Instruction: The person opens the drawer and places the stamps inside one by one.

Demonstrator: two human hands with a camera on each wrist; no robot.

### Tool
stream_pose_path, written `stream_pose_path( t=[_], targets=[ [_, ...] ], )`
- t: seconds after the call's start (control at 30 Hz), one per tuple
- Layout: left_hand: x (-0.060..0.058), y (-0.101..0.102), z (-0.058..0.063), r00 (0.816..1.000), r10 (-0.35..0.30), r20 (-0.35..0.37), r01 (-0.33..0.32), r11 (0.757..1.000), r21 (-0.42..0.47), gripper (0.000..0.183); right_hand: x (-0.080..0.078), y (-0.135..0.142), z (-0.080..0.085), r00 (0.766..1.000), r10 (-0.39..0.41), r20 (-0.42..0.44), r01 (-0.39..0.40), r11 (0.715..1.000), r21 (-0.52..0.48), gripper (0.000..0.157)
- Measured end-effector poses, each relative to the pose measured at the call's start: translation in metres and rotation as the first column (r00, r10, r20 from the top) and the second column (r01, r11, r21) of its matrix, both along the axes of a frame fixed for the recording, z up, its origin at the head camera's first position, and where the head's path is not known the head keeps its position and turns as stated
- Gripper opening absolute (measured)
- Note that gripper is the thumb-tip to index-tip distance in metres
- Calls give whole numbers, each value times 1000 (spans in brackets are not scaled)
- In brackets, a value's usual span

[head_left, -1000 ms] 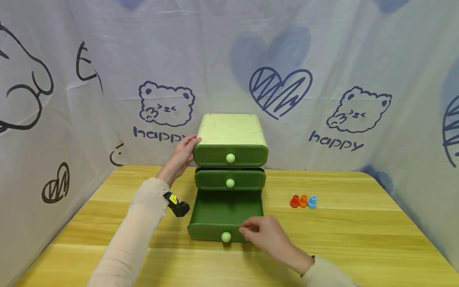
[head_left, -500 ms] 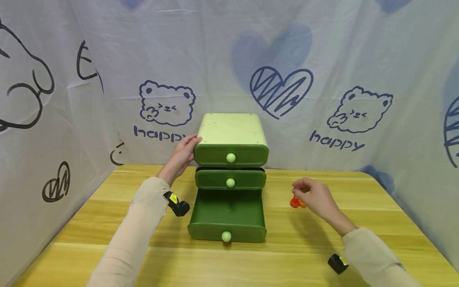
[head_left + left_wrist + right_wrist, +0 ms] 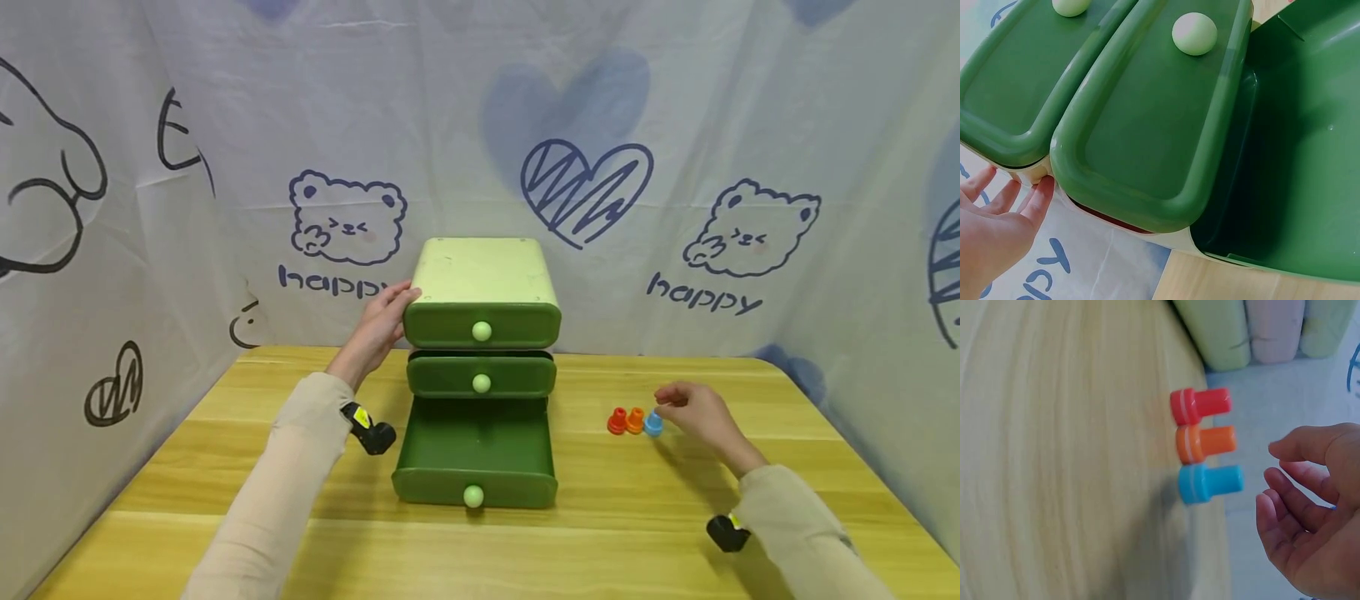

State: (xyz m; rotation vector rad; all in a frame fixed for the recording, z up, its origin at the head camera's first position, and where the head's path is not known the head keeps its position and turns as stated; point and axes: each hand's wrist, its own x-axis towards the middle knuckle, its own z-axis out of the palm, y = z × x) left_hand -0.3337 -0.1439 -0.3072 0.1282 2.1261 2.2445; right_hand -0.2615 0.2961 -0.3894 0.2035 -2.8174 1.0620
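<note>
A small cabinet (image 3: 483, 271) with a pale yellow-green top and green drawers stands mid-table. Its bottom drawer (image 3: 431, 487) is pulled far out, and nothing shows inside. The middle drawer (image 3: 1147, 119) juts out slightly beneath the top drawer (image 3: 442, 325). My left hand (image 3: 378, 321) rests its fingers against the cabinet's left side. To the right, a red toy stamp (image 3: 1200, 405), an orange one (image 3: 1205, 443) and a blue one (image 3: 1210, 482) stand upright in a row. My right hand (image 3: 697, 414), fingers loosely bent, hovers just beside the blue stamp, holding nothing.
All of this is on a light wooden table (image 3: 337, 542). A white cloth (image 3: 465, 125) printed with bears and hearts hangs behind and at both sides. The cabinet's pale side (image 3: 1216, 331) edges into the top of the right wrist view.
My right hand has left the bottom drawer's front and moved right to the stamps, then a little further right beside the blue one. The left hand has stayed on the cabinet.
</note>
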Motion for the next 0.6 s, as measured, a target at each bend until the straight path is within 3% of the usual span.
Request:
stream_pose_path(
  t=[0.37,0.6],
  targets=[
    [0,0,-1,1000,2,6,-2,1000,9,62,-10,10,-22,983,-20,183,41,993,-112,37],
    [-2,1,-2,1000,8,7,-8,1000,17,63,-13,10,-30,982,-43,183,55,997,-62,31]
  ],
)
